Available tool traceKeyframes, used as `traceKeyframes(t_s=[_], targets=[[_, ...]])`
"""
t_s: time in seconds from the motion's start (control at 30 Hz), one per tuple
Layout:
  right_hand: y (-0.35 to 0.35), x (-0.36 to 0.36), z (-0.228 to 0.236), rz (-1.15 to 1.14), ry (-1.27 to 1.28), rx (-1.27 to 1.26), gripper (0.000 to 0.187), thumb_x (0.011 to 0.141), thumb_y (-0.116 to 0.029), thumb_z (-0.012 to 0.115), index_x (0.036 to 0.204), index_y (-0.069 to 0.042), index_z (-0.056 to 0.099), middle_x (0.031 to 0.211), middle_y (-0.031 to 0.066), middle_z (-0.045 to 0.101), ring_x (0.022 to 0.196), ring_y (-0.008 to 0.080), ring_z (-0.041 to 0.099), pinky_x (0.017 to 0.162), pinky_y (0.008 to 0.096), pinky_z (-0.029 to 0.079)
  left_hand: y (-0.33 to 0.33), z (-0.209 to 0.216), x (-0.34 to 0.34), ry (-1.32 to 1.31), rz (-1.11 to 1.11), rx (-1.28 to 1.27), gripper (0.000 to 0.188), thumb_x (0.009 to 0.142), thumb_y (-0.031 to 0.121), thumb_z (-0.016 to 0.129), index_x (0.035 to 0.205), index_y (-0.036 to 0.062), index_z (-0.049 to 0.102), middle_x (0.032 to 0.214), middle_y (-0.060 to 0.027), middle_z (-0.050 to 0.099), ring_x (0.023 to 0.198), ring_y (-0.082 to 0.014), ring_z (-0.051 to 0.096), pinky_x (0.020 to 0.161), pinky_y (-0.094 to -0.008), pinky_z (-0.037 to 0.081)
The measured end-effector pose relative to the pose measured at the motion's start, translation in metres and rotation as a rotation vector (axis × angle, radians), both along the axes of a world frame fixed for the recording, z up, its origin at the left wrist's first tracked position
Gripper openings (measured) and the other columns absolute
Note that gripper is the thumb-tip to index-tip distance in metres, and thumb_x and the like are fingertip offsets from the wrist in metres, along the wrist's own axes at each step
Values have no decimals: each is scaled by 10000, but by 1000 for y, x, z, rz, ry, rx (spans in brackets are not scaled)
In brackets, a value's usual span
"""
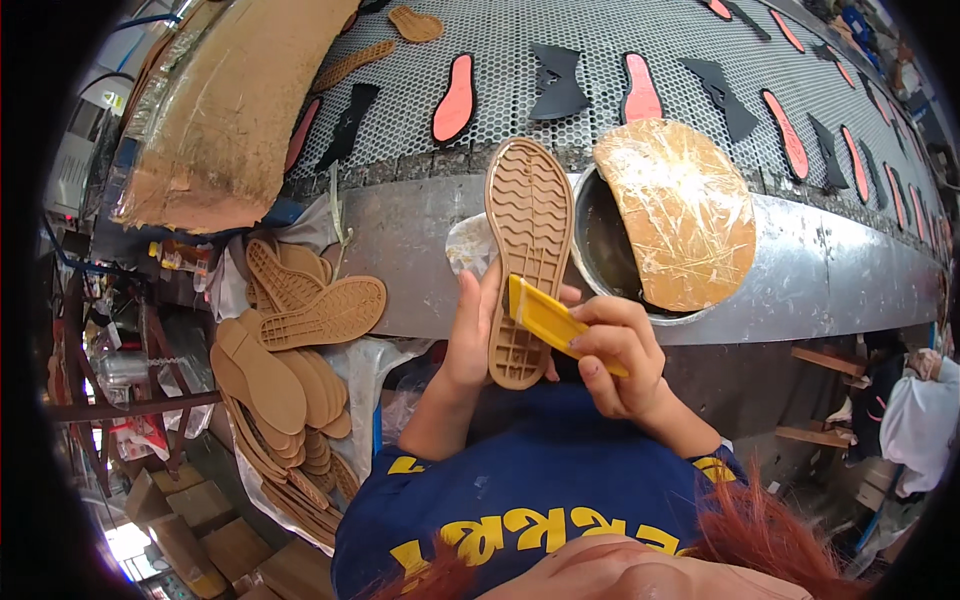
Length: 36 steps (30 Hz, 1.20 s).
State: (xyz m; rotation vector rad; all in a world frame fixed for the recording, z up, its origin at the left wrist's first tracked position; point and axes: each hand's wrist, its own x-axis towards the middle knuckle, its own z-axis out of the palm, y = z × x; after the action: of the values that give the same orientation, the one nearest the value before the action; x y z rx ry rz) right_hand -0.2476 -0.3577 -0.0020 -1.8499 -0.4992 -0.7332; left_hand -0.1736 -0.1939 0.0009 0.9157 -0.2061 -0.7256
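My left hand (470,335) grips a tan rubber shoe sole (528,240) by its left edge, tread side up, with the toe pointing away from me. My right hand (622,355) holds a yellow brush handle (548,320), its end resting on the heel part of the sole. Just past the sole stands a round metal pot (600,250), half covered by a taped brown cardboard lid (680,210).
A perforated grey conveyor (600,40) runs across the top, carrying red insoles (455,97) and black cut pieces (556,80). A heap of tan soles (290,350) lies at my left. Cardboard sheet (235,100) leans at upper left. Another person (920,420) sits at far right.
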Motion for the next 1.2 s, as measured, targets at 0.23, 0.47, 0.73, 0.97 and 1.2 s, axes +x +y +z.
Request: traceKeyframes(t_s=[0.23,0.47,0.73,0.97,1.2], targets=[[1,-12,9,56,-13,-94,233,770,-95,687,953,-2,576,1007,196,578,854,312,625,715,369,529,-12,-6,12,3,113,-32,877,911,705,113,1376,-10,322,1157,-281,560,832,-336,657,730,-384,548],[-13,-13,18,203,-18,-123,257,739,-90,699,950,-22,569,1018,178,577,836,316,613,707,374,516,-16,-4,13,55,64,-68,882,897,718,100,1382,11,310,1164,-295,540,826,-357,661,515,-359,597],[-31,-6,12,413,84,73,124,884,-120,570,960,-22,577,1046,182,583,895,293,598,807,379,484,-18,0,9,83,42,-118,922,878,745,72,1391,18,317,1178,-303,539,849,-380,657,697,-440,582],[-37,13,7,638,279,387,172,949,-165,506,898,-24,591,1030,172,604,931,271,597,870,350,456,-20,5,0,211,52,-144,1023,807,824,60,1425,37,275,1217,-221,533,982,-311,624,786,-444,553],[-39,39,8,848,397,456,150,960,-150,508,891,-30,568,1001,157,611,927,233,599,828,315,467,-4,2,7,203,-117,-123,1092,762,864,73,1443,22,212,1212,-201,530,913,-278,650,511,-397,594]])
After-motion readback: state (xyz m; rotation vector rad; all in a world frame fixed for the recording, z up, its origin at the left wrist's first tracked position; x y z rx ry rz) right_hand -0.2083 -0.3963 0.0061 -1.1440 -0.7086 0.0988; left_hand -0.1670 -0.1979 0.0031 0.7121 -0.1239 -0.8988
